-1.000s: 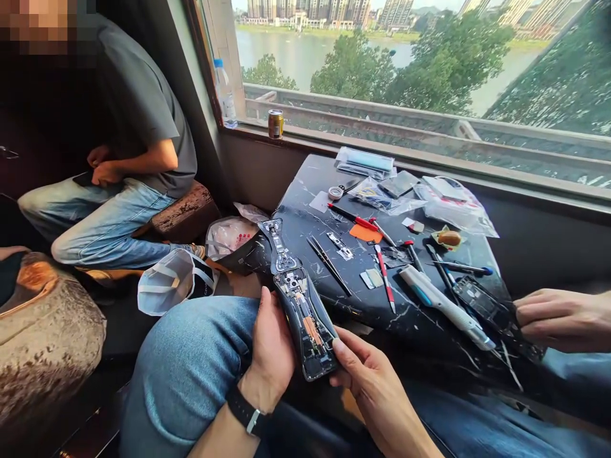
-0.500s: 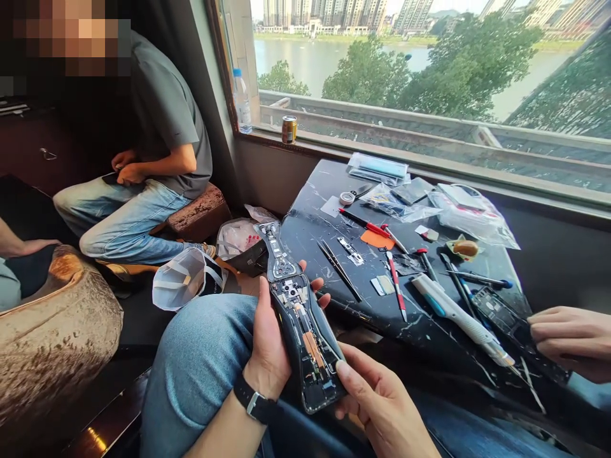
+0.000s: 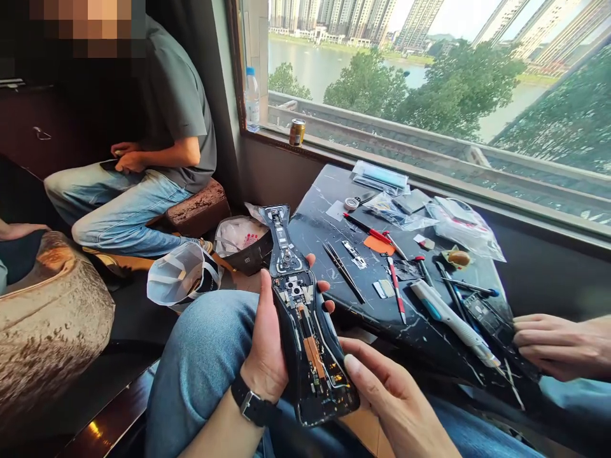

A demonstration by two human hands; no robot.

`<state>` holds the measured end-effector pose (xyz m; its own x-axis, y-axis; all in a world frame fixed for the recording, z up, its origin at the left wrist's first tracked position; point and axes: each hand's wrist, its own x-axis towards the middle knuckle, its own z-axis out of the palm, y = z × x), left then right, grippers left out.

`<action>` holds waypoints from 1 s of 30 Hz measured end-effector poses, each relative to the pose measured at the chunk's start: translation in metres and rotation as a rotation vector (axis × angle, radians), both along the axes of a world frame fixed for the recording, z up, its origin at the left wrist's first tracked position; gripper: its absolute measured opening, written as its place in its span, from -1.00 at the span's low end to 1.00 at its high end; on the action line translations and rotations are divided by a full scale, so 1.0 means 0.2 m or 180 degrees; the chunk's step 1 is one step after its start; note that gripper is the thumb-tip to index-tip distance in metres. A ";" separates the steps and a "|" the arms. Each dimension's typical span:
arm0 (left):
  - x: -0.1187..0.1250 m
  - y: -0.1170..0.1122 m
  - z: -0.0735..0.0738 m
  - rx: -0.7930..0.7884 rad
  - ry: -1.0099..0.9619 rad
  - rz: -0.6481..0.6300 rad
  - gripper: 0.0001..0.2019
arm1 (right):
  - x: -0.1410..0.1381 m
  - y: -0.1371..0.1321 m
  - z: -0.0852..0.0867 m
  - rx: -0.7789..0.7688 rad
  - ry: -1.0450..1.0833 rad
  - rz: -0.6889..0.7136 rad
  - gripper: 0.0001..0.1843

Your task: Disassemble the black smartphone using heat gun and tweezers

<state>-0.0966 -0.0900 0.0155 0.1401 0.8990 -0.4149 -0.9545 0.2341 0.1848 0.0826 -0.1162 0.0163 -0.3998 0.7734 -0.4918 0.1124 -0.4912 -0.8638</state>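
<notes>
Black marble-look table [image 3: 312,222], tools and parts across the tabletop. Opened black device [image 3: 304,312] is in the air, off the tabletop's near left edge, insides up. Left hand [image 3: 267,340] clamped round it: thumb one side, fingertips the other. Right hand [image 3: 398,391] at its lower right edge; can't tell if gripping. White-and-blue tool [image 3: 449,321] toward near right edge. Black tweezers [image 3: 344,273] near left edge. Tape roll [image 3: 351,203] toward far left corner.
</notes>
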 end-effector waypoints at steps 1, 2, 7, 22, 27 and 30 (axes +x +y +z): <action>-0.01 -0.01 0.00 0.0030 -0.0032 -0.0021 -0.31 | 0.01 0.01 0.02 0.0110 -0.0177 0.0004 -0.38; -0.01 -0.01 0.01 0.0063 -0.0077 -0.0045 -0.31 | 0.03 0.03 0.04 0.0241 -0.0350 -0.0015 -0.35; -0.04 -0.04 0.02 0.0151 -0.0445 -0.0211 -0.33 | 0.09 0.16 0.18 0.1244 -0.1093 0.0219 -0.50; -0.06 -0.04 0.03 0.0392 -0.0676 -0.0277 -0.32 | -0.22 0.37 0.43 0.4581 -0.2101 0.2504 -0.70; -0.07 -0.03 0.06 0.0273 -0.0565 -0.0316 -0.27 | -0.20 0.42 0.43 0.4663 -0.1911 0.2380 -0.67; -0.09 -0.03 0.09 0.0289 -0.0488 -0.0270 -0.28 | -0.19 0.45 0.42 0.4452 -0.1694 0.2047 -0.71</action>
